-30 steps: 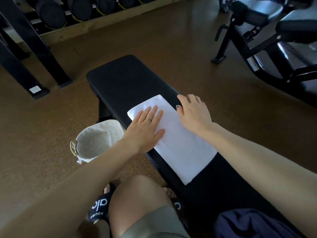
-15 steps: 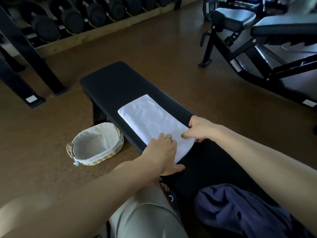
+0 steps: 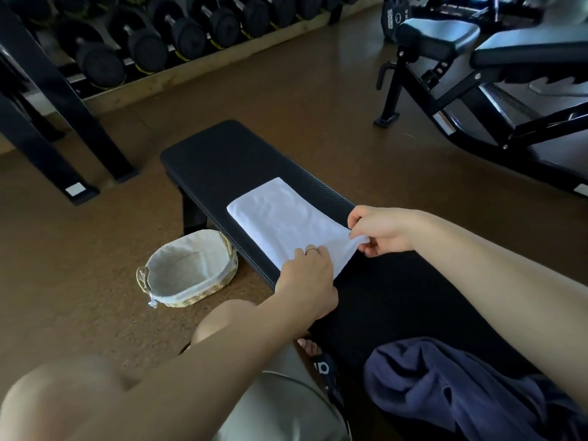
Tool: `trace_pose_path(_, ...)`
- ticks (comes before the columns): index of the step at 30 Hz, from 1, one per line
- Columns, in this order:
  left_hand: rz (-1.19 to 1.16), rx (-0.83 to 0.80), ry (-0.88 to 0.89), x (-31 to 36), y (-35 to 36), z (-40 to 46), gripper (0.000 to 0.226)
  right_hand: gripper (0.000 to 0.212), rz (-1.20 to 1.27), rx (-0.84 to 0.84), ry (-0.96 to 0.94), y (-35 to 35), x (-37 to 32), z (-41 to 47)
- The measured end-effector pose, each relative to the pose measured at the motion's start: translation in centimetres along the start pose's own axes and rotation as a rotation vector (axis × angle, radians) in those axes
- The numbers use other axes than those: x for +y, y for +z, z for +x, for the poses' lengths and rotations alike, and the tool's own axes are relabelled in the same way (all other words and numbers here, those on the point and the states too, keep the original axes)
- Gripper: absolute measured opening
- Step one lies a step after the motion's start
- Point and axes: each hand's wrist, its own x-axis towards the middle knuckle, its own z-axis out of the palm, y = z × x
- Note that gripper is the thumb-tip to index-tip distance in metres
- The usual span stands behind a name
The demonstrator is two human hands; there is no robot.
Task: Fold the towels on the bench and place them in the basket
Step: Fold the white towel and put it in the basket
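A white towel (image 3: 280, 218) lies as a long folded strip on the black bench (image 3: 222, 154), its near end lifted. The right hand (image 3: 378, 230) pinches one near corner between thumb and fingertips; the left hand (image 3: 307, 278) grips the other near corner, fingers curled over it. The lined basket (image 3: 187, 268) on the floor beside the bench holds no towel. A navy towel (image 3: 445, 386) lies crumpled at the bench's near end. Most of the job apparently remains.
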Motion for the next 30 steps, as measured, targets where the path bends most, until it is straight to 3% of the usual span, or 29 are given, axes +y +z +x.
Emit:
trace_pose_path(5, -0.131, -0.04, 0.028, -1.8, -1.5, -0.3, 0.021, 0.023, 0.049, 0.019, 0.0, -0.4, 0.1, 0.7)
trace_pose_path(9, -0.117, 0.006, 0.081, -2.7, -1.5, -1.5, 0.03, 0.024, 0.189, 0.058, -0.041, -0.7, 0.5, 1.4)
trace_pose_path(17, -0.134, 0.062, 0.086, -3.4, -0.2, -1.2, 0.012, 0.016, 0.334, 0.035, -0.121, -0.9, 0.6, 1.4)
trace_pose_path(21, -0.23, -0.043, 0.116, -5.7, -0.6, -0.3, 0.025, 0.029, 0.431, 0.025, -0.176, -0.8, 1.3, 1.7)
trace_pose_path(24, -0.345, -0.09, 0.127, -7.5, -0.9, 0.2, 0.034, 0.023, 0.473, -0.035, -0.247, -0.5, 1.7, 1.8)
trace_pose_path(27, -0.453, -0.117, 0.124, -8.4, -0.9, 0.3, 0.028, 0.033, 0.414, -0.16, -0.318, -0.5, 1.7, 1.5)
trace_pose_path(30, -0.537, -0.147, 0.091, -8.7, -1.2, 0.3, 0.007, 0.045, 0.212, -0.189, -0.333, -0.7, 1.5, 1.7)
